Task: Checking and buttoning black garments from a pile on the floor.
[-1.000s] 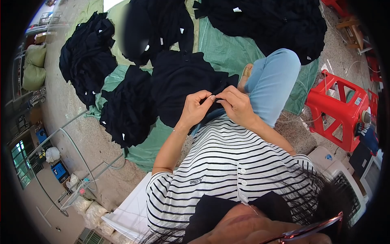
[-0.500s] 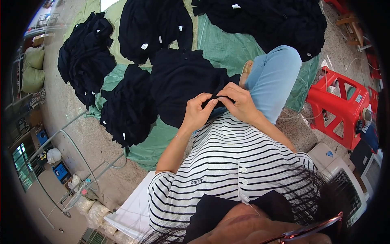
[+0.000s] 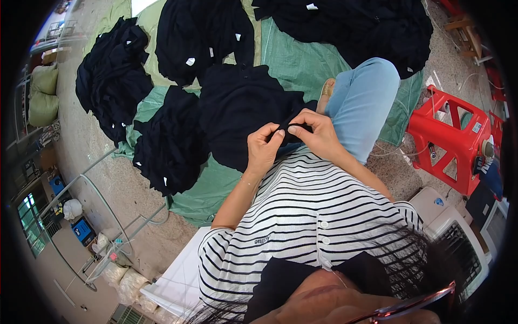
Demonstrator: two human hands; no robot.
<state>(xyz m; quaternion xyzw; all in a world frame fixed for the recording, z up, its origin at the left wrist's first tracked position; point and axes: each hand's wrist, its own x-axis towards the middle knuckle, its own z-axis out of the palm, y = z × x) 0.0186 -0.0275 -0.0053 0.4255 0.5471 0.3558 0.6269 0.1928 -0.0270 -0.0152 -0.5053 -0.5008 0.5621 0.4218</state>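
Pinching neighbouring bits of the dark garment (image 3: 237,108) in narrowed fingers (image 3: 308,117), the left hand (image 3: 263,150) and right hand (image 3: 319,134) hold it close, I'd guess for a clear view, its body spread by the near edge of the green sheet (image 3: 199,200).

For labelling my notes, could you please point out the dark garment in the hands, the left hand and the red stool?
Dark garment (image 3: 242,112), head view: middle of its spread cloth.
Left hand (image 3: 262,150), head view: near the base of the thumb.
Red stool (image 3: 451,137), head view: side frame, between openings.
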